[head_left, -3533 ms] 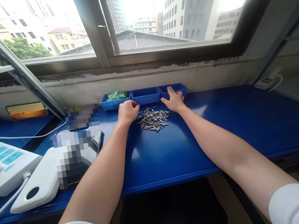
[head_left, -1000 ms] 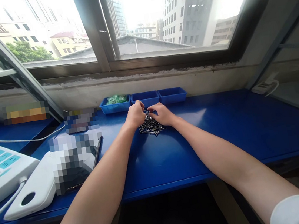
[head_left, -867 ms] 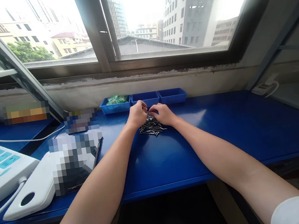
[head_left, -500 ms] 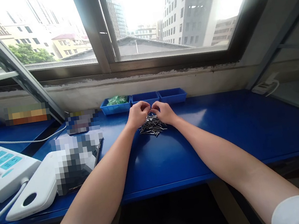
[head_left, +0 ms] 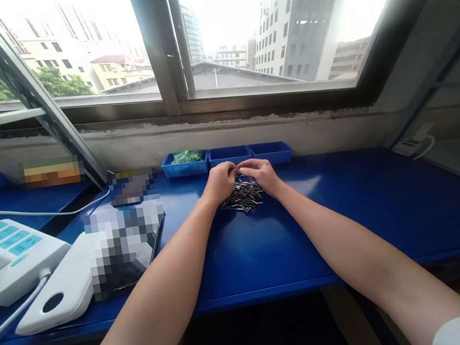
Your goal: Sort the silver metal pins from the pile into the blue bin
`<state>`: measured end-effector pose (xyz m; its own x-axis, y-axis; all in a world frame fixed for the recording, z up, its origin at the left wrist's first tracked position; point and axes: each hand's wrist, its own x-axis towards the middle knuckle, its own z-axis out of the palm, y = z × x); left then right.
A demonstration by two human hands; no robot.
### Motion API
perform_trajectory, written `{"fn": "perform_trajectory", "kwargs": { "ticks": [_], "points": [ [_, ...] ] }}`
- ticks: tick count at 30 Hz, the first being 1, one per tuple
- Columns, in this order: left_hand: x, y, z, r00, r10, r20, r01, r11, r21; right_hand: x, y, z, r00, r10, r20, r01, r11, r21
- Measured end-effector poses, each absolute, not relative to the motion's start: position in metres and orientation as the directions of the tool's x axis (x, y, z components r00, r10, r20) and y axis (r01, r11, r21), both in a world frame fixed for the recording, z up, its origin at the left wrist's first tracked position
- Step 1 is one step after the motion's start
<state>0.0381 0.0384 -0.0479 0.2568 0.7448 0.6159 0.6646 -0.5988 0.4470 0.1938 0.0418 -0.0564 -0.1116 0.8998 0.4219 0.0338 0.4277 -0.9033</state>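
My left hand (head_left: 222, 183) and my right hand (head_left: 262, 175) meet at the fingertips just above a pile of small metal pins or rivets (head_left: 243, 196) on the blue table (head_left: 259, 254). Both hands have their fingers pinched together. Whatever sits between the fingertips is too small and too hidden to name. Behind my hands stand three blue bins in a row: the left bin (head_left: 186, 169) contains green bits in clear plastic, while the middle bin (head_left: 229, 152) and the right bin (head_left: 271, 152) show bare blue insides.
On the left lie a white power strip (head_left: 21, 250), a white power bank-like device (head_left: 58, 293) and a blurred dark flat item (head_left: 138, 249). A white cable (head_left: 67, 212) crosses the table there. A metal shelf post (head_left: 66, 133) rises at the back left, before the window.
My view has shifted slightly, so the scene sits a little further right. My right hand's fingers are stretched out more toward the left fingertips. Both hands stay over the pile.
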Motion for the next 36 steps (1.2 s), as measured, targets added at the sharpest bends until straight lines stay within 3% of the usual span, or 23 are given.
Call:
{"fn": "perform_trajectory", "kwargs": {
  "ticks": [5,11,16,19,22,27,31,36],
  "points": [
    [0.038,0.04,-0.05,0.28,0.748,0.601,0.65,-0.609,0.455,0.194,0.04,-0.057,-0.081,0.915,0.394,0.015,0.397,-0.918],
    [0.034,0.042,-0.05,0.27,0.784,0.559,0.652,-0.576,0.493,0.194,0.037,-0.056,-0.115,0.911,0.395,0.11,0.407,-0.907],
    [0.027,0.046,-0.048,0.107,0.804,0.585,0.721,-0.468,0.511,0.198,0.039,-0.05,0.018,0.898,0.439,0.306,0.413,-0.858],
    [0.023,0.047,-0.047,0.0,0.855,0.518,0.822,-0.295,0.487,0.203,0.046,-0.041,0.074,0.872,0.484,0.568,0.361,-0.739],
    [0.019,0.046,-0.049,-0.033,0.917,0.399,0.9,-0.146,0.41,0.205,0.058,-0.028,-0.015,0.854,0.52,0.813,0.313,-0.491],
    [0.016,0.043,-0.057,0.099,0.979,0.18,0.923,-0.158,0.351,0.196,0.083,-0.013,-0.17,0.894,0.414,0.972,0.221,-0.078],
    [0.015,0.042,-0.064,0.174,0.984,0.05,0.934,-0.181,0.308,0.184,0.095,-0.014,-0.213,0.941,0.262,0.977,0.208,0.048],
    [0.019,0.041,-0.068,0.2,0.978,0.065,0.938,-0.21,0.275,0.181,0.101,-0.018,-0.247,0.937,0.247,0.968,0.23,0.098]
  ]
}}
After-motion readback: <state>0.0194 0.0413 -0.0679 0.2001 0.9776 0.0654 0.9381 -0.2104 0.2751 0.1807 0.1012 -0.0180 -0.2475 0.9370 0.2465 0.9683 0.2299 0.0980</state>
